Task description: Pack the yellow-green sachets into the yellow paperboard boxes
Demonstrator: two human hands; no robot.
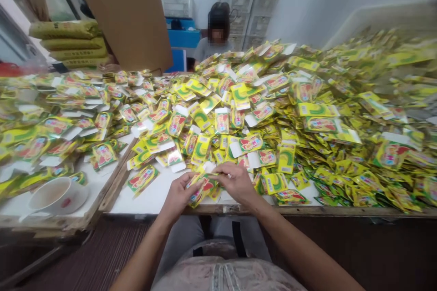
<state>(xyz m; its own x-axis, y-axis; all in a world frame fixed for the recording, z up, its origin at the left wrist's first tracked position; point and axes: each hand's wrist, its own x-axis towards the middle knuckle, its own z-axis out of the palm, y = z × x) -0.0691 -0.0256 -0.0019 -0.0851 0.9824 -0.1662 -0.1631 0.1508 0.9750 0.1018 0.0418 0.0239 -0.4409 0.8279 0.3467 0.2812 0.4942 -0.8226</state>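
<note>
Near the table's front edge my left hand [182, 194] is closed round a small yellow and green printed box [206, 185], thumb on its front. At the box's upper right end, the fingers of my right hand [238, 183] are pinched together; whether they grip its flap or a small packet there cannot be seen. Around both hands lie many similar boxes, several with white flaps standing out, such as a flat box [143, 179] to the left and a box [275, 183] to the right. Small shiny green-yellow sachets [358, 193] are heaped at the right.
A white cup [56, 195] of brownish drink stands at the left. A wooden strip [118, 177] divides the table. Behind the heap of boxes sits another person [215, 41]. A large cardboard sheet [126, 18] leans beside stacked yellow sacks [70, 41].
</note>
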